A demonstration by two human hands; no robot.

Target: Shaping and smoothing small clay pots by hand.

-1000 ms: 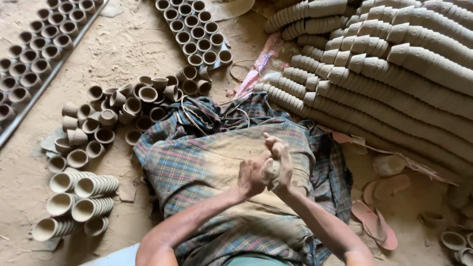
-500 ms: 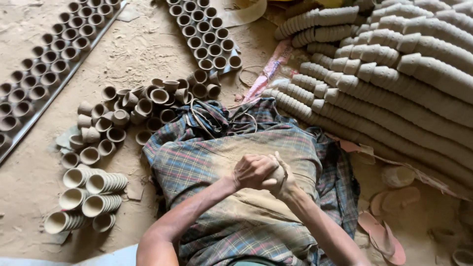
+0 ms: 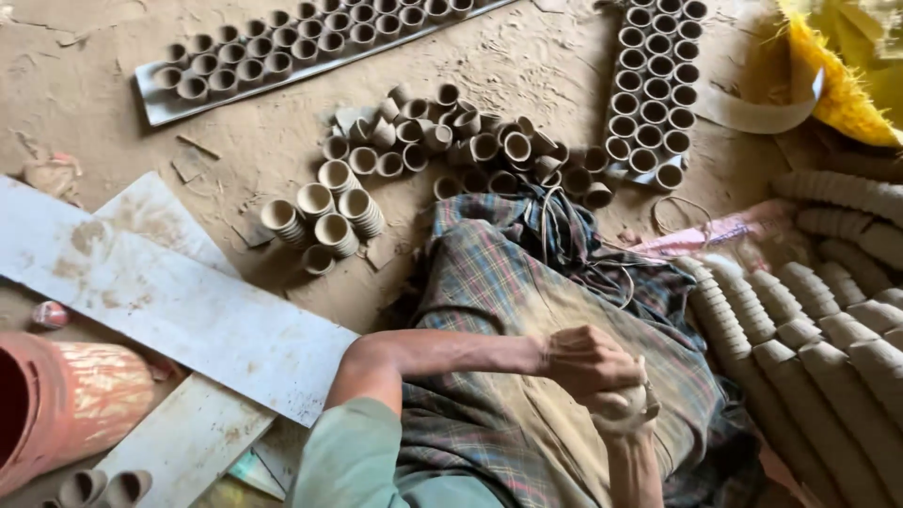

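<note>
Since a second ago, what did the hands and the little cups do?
The left hand closed over the right hand, both pressing one pale clay lump and sinking nearer the checked cloth. The clay cups stayed put on the ground.

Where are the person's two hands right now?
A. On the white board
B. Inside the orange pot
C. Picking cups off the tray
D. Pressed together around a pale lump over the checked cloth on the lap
D: the left hand and the right hand meet in one grip around a pale lump, above the checked cloth.
</note>
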